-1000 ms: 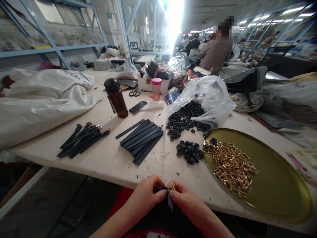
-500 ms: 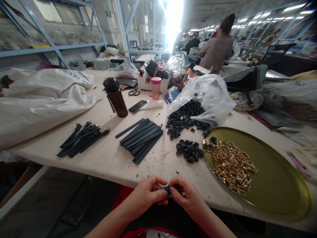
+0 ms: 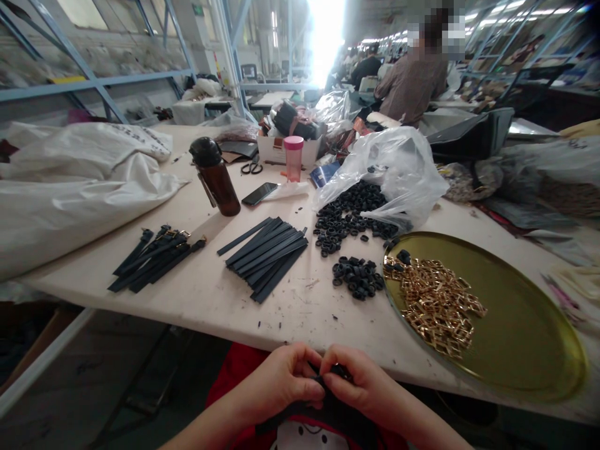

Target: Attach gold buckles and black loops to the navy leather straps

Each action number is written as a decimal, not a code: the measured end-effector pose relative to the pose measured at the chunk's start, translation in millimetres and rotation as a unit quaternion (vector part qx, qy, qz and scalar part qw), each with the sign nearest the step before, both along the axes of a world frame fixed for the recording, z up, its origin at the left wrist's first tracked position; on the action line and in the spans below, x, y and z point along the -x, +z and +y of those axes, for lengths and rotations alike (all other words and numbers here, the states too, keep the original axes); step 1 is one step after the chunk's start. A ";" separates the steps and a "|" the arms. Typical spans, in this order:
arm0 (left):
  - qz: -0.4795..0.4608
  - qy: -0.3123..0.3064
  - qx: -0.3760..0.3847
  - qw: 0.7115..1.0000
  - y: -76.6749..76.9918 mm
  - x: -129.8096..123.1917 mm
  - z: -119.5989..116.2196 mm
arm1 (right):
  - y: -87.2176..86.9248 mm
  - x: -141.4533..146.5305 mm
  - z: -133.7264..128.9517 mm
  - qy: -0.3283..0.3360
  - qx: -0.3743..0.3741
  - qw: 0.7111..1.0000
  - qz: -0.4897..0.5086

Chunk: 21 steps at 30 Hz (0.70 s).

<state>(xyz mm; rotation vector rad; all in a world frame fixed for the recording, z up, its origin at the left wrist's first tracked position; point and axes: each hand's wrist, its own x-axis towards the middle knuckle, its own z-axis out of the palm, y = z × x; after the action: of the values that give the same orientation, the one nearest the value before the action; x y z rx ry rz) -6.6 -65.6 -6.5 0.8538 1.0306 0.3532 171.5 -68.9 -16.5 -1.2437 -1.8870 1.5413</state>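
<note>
Just off the table's near edge, my left hand (image 3: 293, 378) and my right hand (image 3: 359, 380) meet fingertip to fingertip. Between them is a black strap (image 3: 320, 379), pinched by both; fingers and dark clothing hide most of it. On the table beyond lie a fan of flat black straps (image 3: 267, 256) and, to the left, a bundle of black straps with gold buckles (image 3: 157, 259). Small black loops (image 3: 359, 278) form a pile nearer my right hand. A round gold tray (image 3: 520, 331) at the right holds many gold-coloured buckle frames (image 3: 435, 306).
A clear plastic bag (image 3: 403, 169) spills more black loops (image 3: 347, 215). Farther back stand a brown bottle (image 3: 218, 181), a phone (image 3: 259, 194), a pink-lidded cup (image 3: 294, 161) and scissors (image 3: 252, 166). White sacking (image 3: 84, 194) covers the left. A person (image 3: 415, 81) sits beyond the table.
Both hands have shifted slightly lower, toward my body, still pinching the strap. The view has tipped a little, so the table's contents appear slightly higher.
</note>
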 end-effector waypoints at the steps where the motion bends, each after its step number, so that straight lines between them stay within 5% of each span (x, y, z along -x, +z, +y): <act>1: 0.004 -0.002 -0.001 1.000 0.0 0.2 -0.6 | -0.3 -0.2 -0.4 0.000 0.011 1.000 0.001; 8: -0.044 -0.052 -0.006 0.998 8.6 9.6 -0.6 | -6.4 -2.2 -1.1 -0.008 -0.004 1.000 0.010; 16: -0.046 -0.027 0.019 0.998 6.7 5.6 -5.8 | -7.5 -4.5 -5.8 -0.010 0.044 0.998 0.036; 21: 0.044 -0.093 -0.034 0.994 4.2 13.7 -1.3 | -11.0 -1.8 -7.2 -0.067 0.034 0.997 0.017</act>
<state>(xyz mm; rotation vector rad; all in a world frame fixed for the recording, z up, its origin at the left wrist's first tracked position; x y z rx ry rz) -20.3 -66.8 -2.2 1.0257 1.0155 0.1942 173.3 -76.1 -27.5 -1.3366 -1.7059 1.5557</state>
